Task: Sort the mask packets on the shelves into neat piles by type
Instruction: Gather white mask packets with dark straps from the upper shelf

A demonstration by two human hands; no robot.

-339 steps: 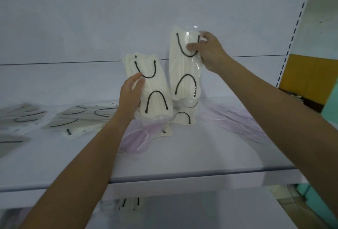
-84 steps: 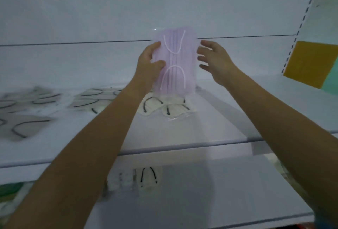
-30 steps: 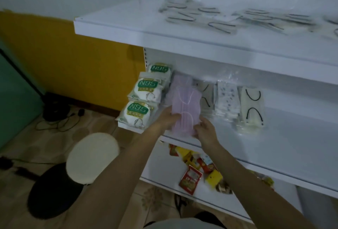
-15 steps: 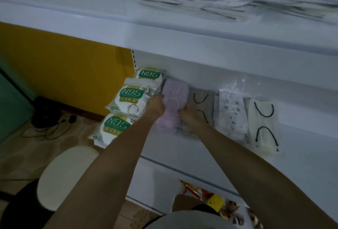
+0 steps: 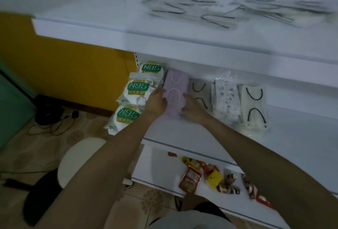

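Lilac mask packets (image 5: 176,89), soft plastic-wrapped rectangles, lie flat on the middle shelf (image 5: 301,137), long axis pointing at the back wall. Left grip (image 5: 157,101) and right grip (image 5: 192,108), fingers extended, press their long edges.

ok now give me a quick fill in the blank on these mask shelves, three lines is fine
1. The white packets at the left end of the middle shelf are printed ___.
2. The left hand and right hand press the sides of the pink mask pile, which lies beside a grey packet with ___ ear loops.
3. The scattered packets not yet piled lie on the ___ shelf.

Missing words: N95; black; top
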